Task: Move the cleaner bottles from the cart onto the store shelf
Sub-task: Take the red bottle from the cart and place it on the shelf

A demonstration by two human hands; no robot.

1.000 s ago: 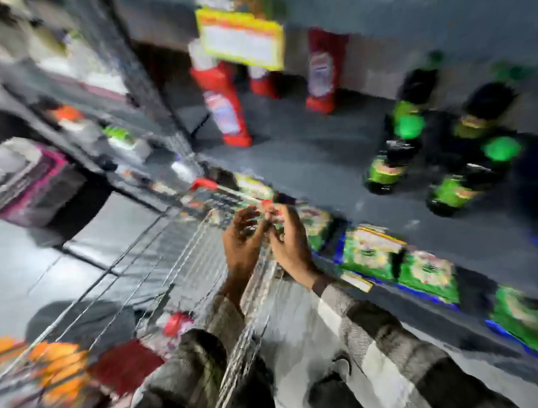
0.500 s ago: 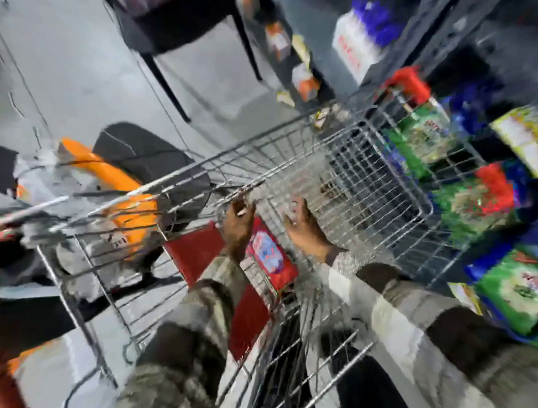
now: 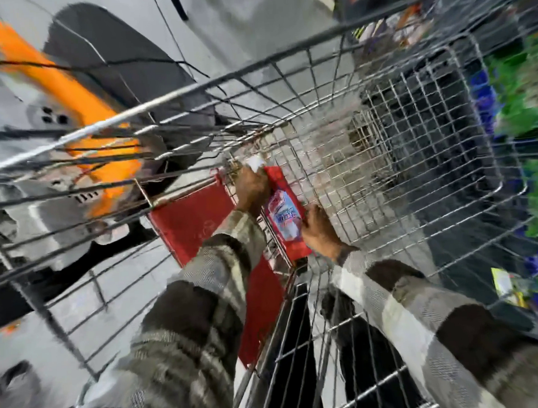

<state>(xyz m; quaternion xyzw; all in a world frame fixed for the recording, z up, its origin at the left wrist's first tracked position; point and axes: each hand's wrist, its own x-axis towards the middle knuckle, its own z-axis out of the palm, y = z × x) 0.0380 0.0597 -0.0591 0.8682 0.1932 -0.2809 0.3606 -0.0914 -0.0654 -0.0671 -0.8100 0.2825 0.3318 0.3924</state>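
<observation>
Nearest the camera, two striped sleeves (image 3: 205, 316) reach down into the wire cart (image 3: 383, 154), and everything here is best placed against that cart. Inside it, close to its near left corner beside the red child-seat flap (image 3: 193, 217), lies the one cleaner bottle (image 3: 285, 215) visible: red, with a blue and white label and a pale cap pointing toward the cart's left wall. The left hand (image 3: 252, 189) is wrapped around the bottle's neck end just below the cap; the right hand (image 3: 317, 232) presses against the lower body near its base, fingers curled over the edge, so both hands are clamped on the same bottle, one at each end. The step in hand appears to be lifting it out. To do that well, I would judge it best to keep the bottle level between both grips, raise it straight up past the cart's near rim without snagging the wire mesh or the flap, and only then turn toward the shelf. Farther in, the cart's basket floor looks bare, though blur hides detail. Beyond the cart's right wall, green and blue packets (image 3: 530, 96) mark the shelving side. Beyond its left wall sits a blurred orange and grey shape (image 3: 69, 99) on the floor.
</observation>
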